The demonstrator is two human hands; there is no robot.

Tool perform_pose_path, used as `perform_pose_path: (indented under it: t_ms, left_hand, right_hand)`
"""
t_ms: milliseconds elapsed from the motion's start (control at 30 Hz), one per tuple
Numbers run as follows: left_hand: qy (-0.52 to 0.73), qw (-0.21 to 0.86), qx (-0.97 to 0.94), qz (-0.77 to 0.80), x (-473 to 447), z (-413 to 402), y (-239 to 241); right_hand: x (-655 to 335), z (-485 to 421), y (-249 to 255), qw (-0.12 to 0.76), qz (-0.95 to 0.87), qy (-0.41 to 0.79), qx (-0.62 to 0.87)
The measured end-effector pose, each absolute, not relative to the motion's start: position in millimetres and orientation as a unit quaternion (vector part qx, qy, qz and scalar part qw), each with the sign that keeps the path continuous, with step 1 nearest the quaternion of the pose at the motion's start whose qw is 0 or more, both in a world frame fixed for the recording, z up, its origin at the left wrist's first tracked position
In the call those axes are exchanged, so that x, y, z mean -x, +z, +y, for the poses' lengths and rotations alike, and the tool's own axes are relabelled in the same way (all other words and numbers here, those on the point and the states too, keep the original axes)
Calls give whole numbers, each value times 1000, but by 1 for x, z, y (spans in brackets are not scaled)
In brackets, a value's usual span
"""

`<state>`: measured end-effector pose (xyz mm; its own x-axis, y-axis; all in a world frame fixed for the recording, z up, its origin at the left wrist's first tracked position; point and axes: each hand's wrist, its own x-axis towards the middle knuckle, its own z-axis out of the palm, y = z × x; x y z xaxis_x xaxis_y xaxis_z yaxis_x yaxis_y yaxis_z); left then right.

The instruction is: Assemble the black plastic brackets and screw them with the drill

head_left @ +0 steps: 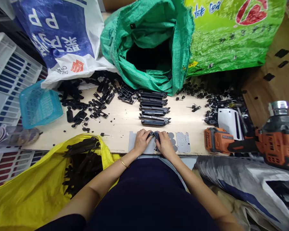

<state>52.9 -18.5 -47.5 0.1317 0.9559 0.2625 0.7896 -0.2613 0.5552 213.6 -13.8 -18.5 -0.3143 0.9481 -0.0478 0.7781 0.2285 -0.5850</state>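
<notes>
My left hand [141, 141] and my right hand [164, 145] meet at the near edge of the wooden table [125, 120]. Together they pinch a small black plastic part [154, 134], fingers curled around it. Under my hands lies a grey metal plate [183, 141]. Just beyond them sits a neat row of several assembled black parts [154, 107]. Loose black pieces [91, 102] are scattered to the left.
An open green sack [149, 48] stands behind the row, between a white and blue bag [60, 35] and a green printed bag [228, 35]. A teal basket [39, 104] sits left, a yellow bag of black parts [48, 179] near left. An orange cordless drill [255, 144] lies right.
</notes>
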Motion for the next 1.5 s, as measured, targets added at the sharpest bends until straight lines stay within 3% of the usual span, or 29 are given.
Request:
perform_pose_path:
  t_ms: [400,667,1200,1400,1500]
  left_hand:
    - [272,143,-738,601,-59,-20,-48]
    - [319,180,-708,605,-59,-19,-46]
    - [225,97,-741,625,-61,-15,-48]
    - [199,148,-803,542,-50,-8,-44]
    - [224,150,-766,583,-55,-8,-43]
  right_hand:
    - [-206,-7,-22,202,-733,290,581]
    - [-211,8,-18,169,-758,292,558]
    - [-203,5,-20,194,-759,268,561]
    - [-202,3,-19,186,-767,272,551]
    - [-203,3,-19,183,-767,268,553]
